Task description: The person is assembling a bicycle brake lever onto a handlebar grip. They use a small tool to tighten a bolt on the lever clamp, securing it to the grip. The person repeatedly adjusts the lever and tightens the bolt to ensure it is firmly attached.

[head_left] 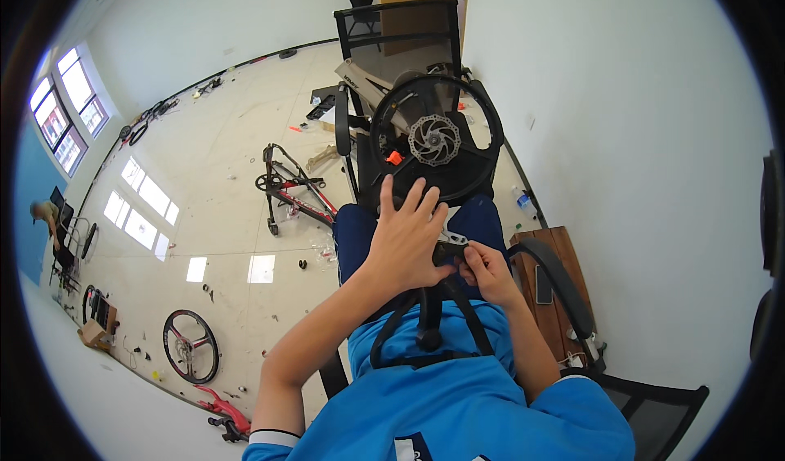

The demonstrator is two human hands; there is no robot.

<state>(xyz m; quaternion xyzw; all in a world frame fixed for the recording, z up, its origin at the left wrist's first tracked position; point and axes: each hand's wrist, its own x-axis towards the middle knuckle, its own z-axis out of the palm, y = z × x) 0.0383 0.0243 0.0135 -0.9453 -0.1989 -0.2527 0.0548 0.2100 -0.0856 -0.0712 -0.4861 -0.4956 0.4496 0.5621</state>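
Observation:
My right hand (488, 274) is closed in a pinch at a small black-and-silver part (450, 251), over my lap. The part has a silver plate with holes; its exact kind I cannot make out. Beside it, my left hand (405, 240) is spread with the fingers stretched forward, its thumb close to the part's near side. Whether that thumb touches it is hidden. Just beyond my fingertips, a black wheel (497, 125) with a silver brake disc (434, 140) rests on a black mesh chair (396, 7).
Left of the chair lies a black-and-red bike frame (282, 189). A spoked wheel (190, 346) and a red frame piece (221, 408) are at lower left. To my right, a phone (544, 285) lies on a wooden box (564, 252), near a bottle (524, 202). A person (51, 215) sits far left.

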